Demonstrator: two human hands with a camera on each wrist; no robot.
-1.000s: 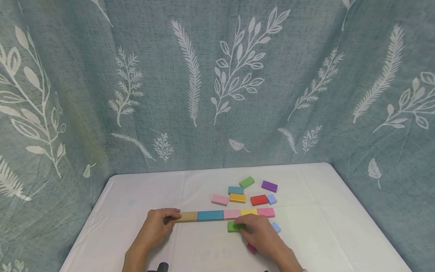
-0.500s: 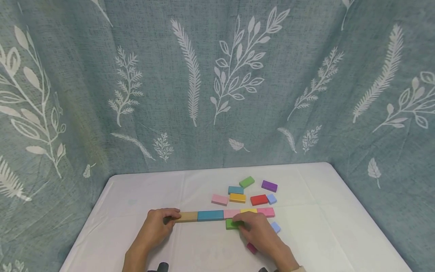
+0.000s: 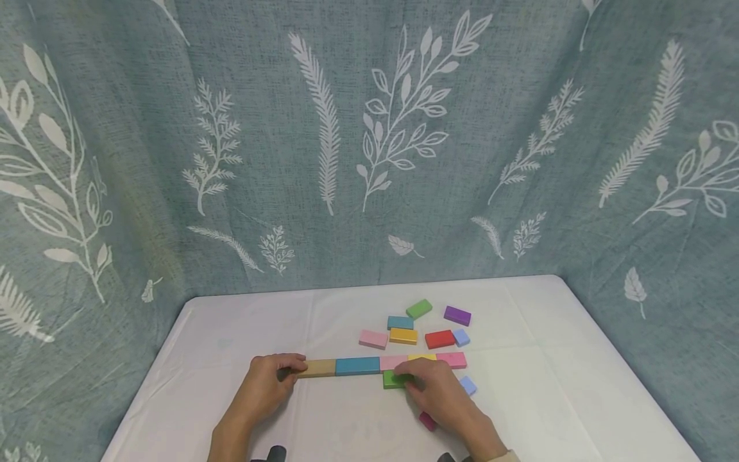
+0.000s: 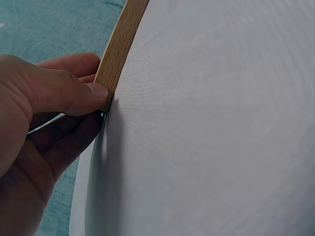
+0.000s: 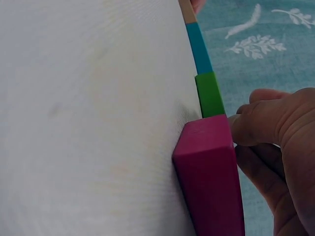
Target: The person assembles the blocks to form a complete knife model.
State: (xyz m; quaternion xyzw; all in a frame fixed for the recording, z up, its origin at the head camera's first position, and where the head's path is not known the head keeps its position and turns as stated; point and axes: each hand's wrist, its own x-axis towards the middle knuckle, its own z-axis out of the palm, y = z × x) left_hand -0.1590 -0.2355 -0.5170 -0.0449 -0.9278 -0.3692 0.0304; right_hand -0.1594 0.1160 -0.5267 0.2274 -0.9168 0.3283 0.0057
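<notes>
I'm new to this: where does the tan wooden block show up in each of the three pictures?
Head: tan block below centre, left of the long blue block.
Left wrist: tan block upper left, running off the top edge.
Right wrist: tan block at the top edge, right of centre.
Shared landmark: the left hand, at the block's end.

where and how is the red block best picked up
Best pinched, I'd say, at the middle of its two long sides, coming from above. The red block lies flat and is longer than it is wide, with a gap before the row of blocks. Its right end looks less handy, since a small light blue block sits close against it.
</notes>
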